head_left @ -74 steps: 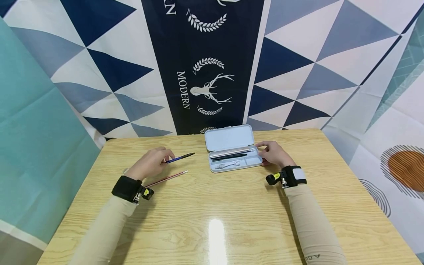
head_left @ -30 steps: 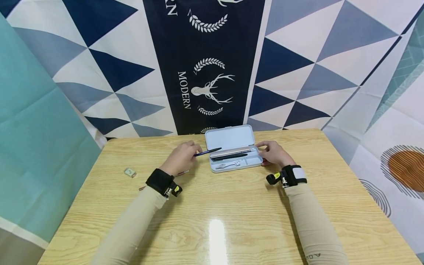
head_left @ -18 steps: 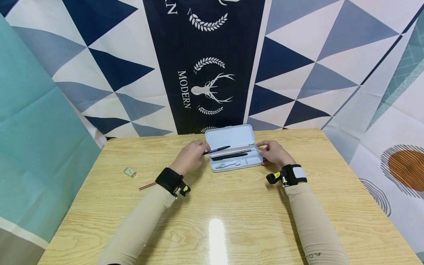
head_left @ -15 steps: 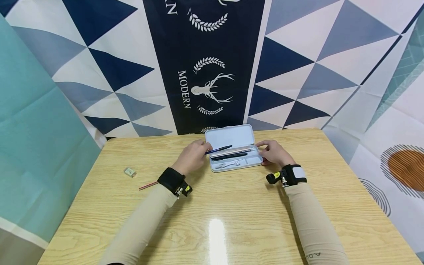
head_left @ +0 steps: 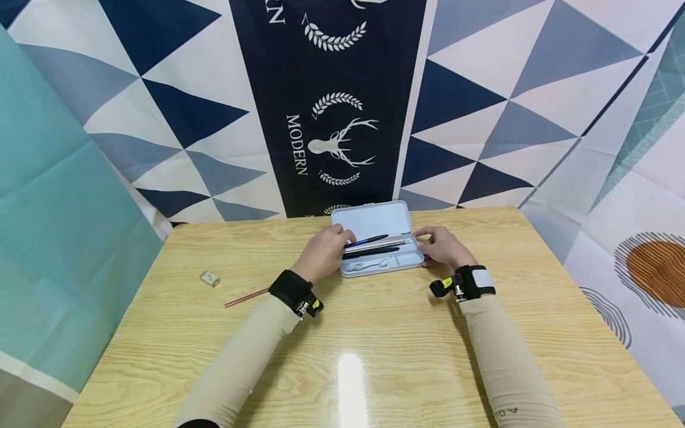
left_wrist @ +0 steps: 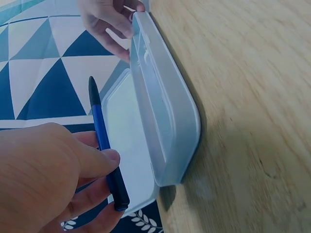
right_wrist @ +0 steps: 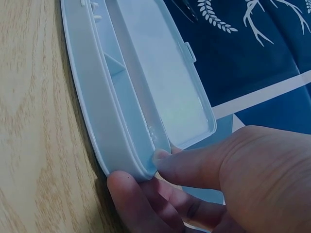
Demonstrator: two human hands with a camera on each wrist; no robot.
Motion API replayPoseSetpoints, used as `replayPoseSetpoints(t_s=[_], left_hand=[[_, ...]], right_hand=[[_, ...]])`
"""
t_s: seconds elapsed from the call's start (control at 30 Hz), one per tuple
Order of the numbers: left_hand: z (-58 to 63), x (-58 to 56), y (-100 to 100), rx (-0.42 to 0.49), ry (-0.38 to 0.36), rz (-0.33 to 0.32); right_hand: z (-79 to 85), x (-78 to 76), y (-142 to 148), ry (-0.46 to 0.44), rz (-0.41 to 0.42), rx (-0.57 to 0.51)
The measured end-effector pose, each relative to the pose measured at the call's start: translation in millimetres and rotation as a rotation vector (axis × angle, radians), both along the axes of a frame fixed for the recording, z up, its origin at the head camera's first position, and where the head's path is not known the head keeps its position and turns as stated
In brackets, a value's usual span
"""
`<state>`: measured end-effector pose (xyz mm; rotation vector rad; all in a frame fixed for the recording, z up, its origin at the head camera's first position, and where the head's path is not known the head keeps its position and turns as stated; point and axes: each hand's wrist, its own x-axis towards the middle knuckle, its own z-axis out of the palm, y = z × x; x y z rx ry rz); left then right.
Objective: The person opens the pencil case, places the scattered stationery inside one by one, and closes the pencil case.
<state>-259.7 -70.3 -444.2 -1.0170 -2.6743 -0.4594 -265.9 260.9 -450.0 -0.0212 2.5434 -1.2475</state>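
While my right hand (head_left: 442, 246) grips the open pencil case (head_left: 381, 264) at its right edge, my left hand (head_left: 326, 252) pinches a blue pen (head_left: 366, 241) just above the tray's left end.

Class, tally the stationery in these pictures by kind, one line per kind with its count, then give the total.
Pencil cases: 1, the open pale case
Pens: 2, the blue pen and a black pen in the case
Pencils: 1, the red pencil on the table
Erasers: 1, the small eraser
Total: 5
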Motion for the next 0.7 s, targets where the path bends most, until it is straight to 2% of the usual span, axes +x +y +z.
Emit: replayPoseSetpoints(t_s=[0.03, 0.07, 0.27, 0.53, 0.7], left_hand=[[1.0, -0.2, 2, -0.001, -0.01, 0.002], [13.5, 9.1, 6, -0.015, -0.03, 0.015], [20.4, 10.5, 18, -0.045, -0.02, 0.049], [15.0, 7.0, 35, 0.047, -0.007, 0.12], [10.8, 7.9, 42, 0.059, -0.03, 0.124]], right_hand=[[0.0, 0.0, 0, -0.001, 0.0, -0.002], [-0.2, -0.1, 0, -0.002, 0.001, -0.002], [-0.6, -0.3, 2, -0.004, 0.002, -0.006], [-0.3, -0.2, 2, -0.011, 0.001, -0.017], [-0.6, -0.2, 2, -0.009, 0.003, -0.013]])
